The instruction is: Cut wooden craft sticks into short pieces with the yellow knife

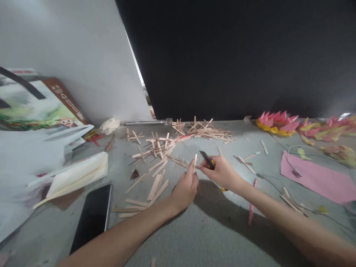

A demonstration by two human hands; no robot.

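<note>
Near the middle of the head view, my left hand [185,188] is closed on a short wooden stick [195,160], which points upward from the fingers. Just to its right, my right hand [221,172] is wrapped round a black and yellow utility knife [207,160], its dark blade end angled up and to the left. The fingertips of both hands are close together; whether they touch is hard to tell. Flat wooden sticks [158,187] lie loose to the left of my left hand. Beyond the hands are crossed sticks [158,142] and a larger pile of sticks [213,132].
A phone [91,215], a folded paper [78,176] and a printed bag [55,104] are on the left. On the right are a pink sheet [317,178], a cable [280,181], a pink stick [252,204] and a pink-and-yellow paper crown [278,124]. A black panel [236,59] stands behind.
</note>
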